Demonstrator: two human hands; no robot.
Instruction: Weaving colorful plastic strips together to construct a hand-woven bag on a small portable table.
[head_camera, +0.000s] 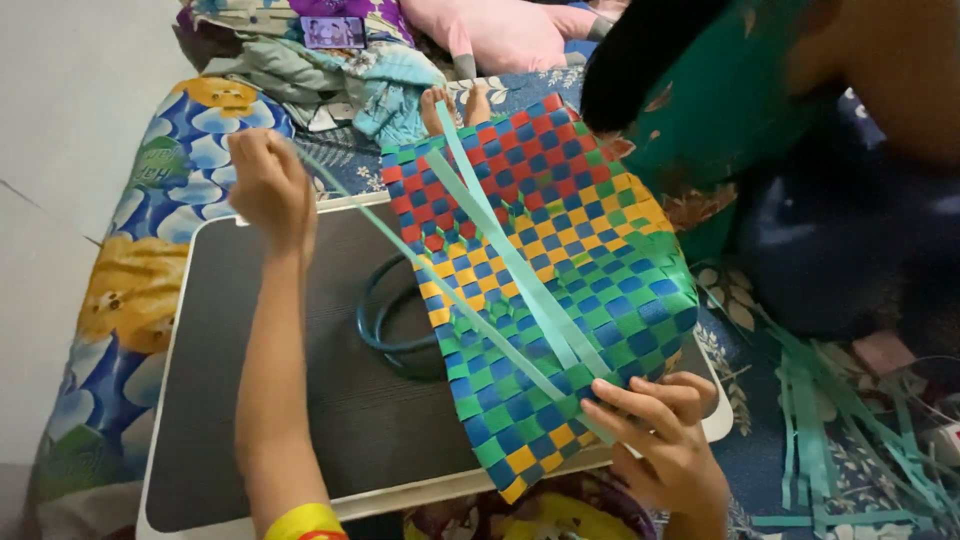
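A woven basket (560, 270) of red, blue, green and yellow plastic strips lies on its side on a dark tray table (300, 400). My left hand (270, 190) is raised at the upper left, fist closed on a pale teal strip (400, 255) pulled taut across the weave. My right hand (665, 425) grips the basket's near lower edge, fingers pinching where the teal strips (520, 265) enter the weave. Two more teal strips run diagonally up over the basket. A dark teal round handle (385, 320) pokes out from under it.
A heap of loose teal strips (850, 420) lies on the floor at the right. A patterned blue and yellow mattress (130, 280) lies left, crumpled clothes (330, 60) and a pink cushion (510, 30) behind. Toes (455, 105) show beyond the basket; a person in green sits at the upper right.
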